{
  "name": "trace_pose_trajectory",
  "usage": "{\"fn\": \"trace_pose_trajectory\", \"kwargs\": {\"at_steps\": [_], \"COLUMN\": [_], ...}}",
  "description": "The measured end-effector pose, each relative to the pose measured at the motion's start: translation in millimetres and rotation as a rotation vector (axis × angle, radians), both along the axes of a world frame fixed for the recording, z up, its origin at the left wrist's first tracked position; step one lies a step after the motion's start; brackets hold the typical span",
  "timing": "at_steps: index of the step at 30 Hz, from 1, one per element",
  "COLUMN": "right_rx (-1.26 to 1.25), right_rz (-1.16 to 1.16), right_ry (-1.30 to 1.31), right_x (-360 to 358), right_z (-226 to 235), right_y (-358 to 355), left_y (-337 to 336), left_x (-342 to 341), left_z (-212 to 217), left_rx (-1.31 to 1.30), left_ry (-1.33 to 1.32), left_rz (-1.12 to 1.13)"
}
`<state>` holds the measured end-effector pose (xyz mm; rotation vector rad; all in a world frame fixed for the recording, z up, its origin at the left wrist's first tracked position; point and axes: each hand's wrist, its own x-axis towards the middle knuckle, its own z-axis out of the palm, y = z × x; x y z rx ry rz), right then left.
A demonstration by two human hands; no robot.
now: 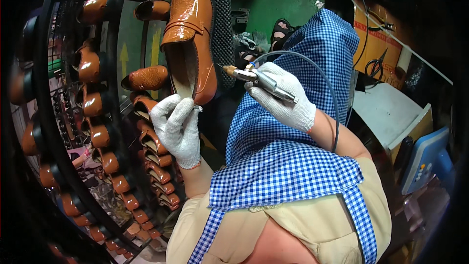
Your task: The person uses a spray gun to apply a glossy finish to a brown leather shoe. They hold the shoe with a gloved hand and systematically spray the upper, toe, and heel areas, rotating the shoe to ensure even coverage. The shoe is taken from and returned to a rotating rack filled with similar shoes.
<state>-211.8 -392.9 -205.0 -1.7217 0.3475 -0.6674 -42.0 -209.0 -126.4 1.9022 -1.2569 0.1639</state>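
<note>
A glossy tan-brown loafer (191, 24) hangs toe up, its opening facing me. My left hand (177, 126), in a white knit glove, pinches the shoe at its heel. My right hand (286, 95), gloved alike, grips a silver metal pen-shaped tool (266, 84) with a brass-coloured front end and a thin needle tip. That tip points at the side of the loafer near the heel; whether it touches cannot be told. A thin grey hose (315, 63) arcs from the tool over my right wrist.
Racks (46, 93) at the left carry rows of similar brown shoes (100, 134). A dark textured pad (222, 29) stands behind the loafer. At the right are a cardboard box (373, 44), black-handled scissors (375, 66), a white board (386, 110) and a blue device (427, 161). A blue checked apron covers my lap.
</note>
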Motion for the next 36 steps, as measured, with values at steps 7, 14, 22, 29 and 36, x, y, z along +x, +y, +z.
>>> {"fn": "trace_pose_trajectory", "kwargs": {"at_steps": [7,14,22,29,36], "right_rx": [-0.084,-0.097,-0.051,-0.024,-0.077], "right_rz": [-0.032,0.02,-0.007,-0.078,-0.202], "right_ry": [0.006,0.065,0.062,0.066,0.099], "right_x": [12,-2,-42,-63,-59], "right_z": [3,5,9,14,18], "right_y": [0,-3,-8,-8,-19], "left_y": [-2,-10,-63,-117,-150], "left_x": [0,1,-4,-20,-21], "left_z": [6,32,80,96,89], "left_rx": [0.032,0.151,0.425,0.545,0.53], "left_ry": [-0.032,-0.137,-0.383,-0.597,-0.52], "left_rz": [-0.034,-0.123,-0.433,-0.497,-0.488]}}
